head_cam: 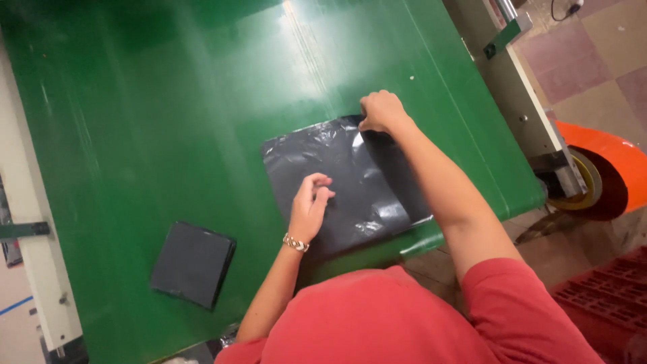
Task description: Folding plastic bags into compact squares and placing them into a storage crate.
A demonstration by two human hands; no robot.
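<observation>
— On the near part of the green table, what is lying under the hands?

— A dark grey plastic bag is lying flat and crinkled there, its near edge reaching the table's front edge. Light is glinting off its creases.

— How is the right hand sitting?

— The right hand is reaching out to the bag's far right corner, with the arm stretching straight across the bag's right side. The fingers are curling in and pinching that corner, lifting a small fold of plastic.

— And the left?

— The left hand is hovering or resting low over the middle of the bag, wrist bent, fingers loosely curled with the fingertips drawing together. Whether it is gripping any plastic, I cannot tell. A beaded bracelet is sitting on that wrist.

— Anything else nearby?

— A folded dark square, a stack of bags by the look of it, is lying on the table to the left, well apart from the open bag. Off the table's right edge, an orange roll is showing beside the frame, and a red crate is standing on the floor.
</observation>
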